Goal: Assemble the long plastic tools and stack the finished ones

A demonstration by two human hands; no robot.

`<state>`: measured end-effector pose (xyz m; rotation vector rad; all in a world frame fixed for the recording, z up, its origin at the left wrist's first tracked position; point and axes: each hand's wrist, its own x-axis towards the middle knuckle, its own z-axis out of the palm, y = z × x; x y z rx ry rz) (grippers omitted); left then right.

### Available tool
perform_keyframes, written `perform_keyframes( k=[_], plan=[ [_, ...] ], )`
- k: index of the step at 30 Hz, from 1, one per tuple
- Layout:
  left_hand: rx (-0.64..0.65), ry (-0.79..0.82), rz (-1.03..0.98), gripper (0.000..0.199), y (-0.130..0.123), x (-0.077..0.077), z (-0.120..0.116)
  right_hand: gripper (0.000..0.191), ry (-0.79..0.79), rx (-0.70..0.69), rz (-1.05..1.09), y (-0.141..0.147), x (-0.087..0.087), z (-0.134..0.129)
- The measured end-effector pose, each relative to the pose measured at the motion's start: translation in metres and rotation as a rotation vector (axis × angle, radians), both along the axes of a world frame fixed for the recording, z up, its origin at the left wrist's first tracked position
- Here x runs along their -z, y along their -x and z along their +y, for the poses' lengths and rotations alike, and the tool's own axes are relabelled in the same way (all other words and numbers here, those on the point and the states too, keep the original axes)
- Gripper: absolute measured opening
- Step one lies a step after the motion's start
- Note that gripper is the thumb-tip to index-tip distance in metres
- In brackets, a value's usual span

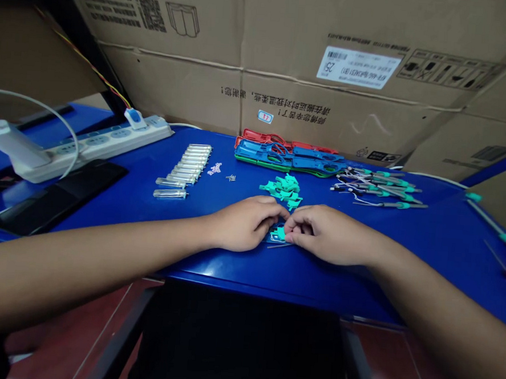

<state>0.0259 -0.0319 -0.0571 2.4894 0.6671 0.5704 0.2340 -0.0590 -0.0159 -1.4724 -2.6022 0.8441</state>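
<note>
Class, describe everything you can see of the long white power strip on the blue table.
The long white power strip, seemingly plastic, lies socket side up and slanting across the left of the blue table. Round, pale grey-blue socket faces line its top. A blue-and-white plug with red and yellow wires sits near its far end; a bulky white adapter covers part of the near end. A thin white cable loops across it. Neither hand touches it.

Up at one o'clock, on the cardboard (209,67), I can make out an upside-down white label (359,68) showing "25" and "(B1)". Towards twelve, inverted Chinese print reads "师傅您辛苦了! 请在搬运时对我温柔些, 谢谢您!", beside a small sticker (265,117) with a red number, apparently 33.
</note>
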Motion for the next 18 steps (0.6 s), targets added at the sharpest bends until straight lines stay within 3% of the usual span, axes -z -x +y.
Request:
perform_keyframes(
  k=[4, 15, 18],
  plan=[
    [0.012, 0.002, 0.002, 0.027, 0.0, 0.001, -0.001, 0.016, -0.116, -0.062, -0.085, 0.005, -0.002, -0.006],
    [-0.061, -0.028, -0.007, 0.017, -0.004, 0.004, -0.002, 0.013, -0.172, 0.01, -0.054, 0.013, 0.004, -0.008],
    [-0.051, -0.039, -0.013, 0.019, -0.004, 0.004, -0.002, 0.016, -0.123, -0.003, -0.074, 0.013, 0.002, -0.005]
  ],
)
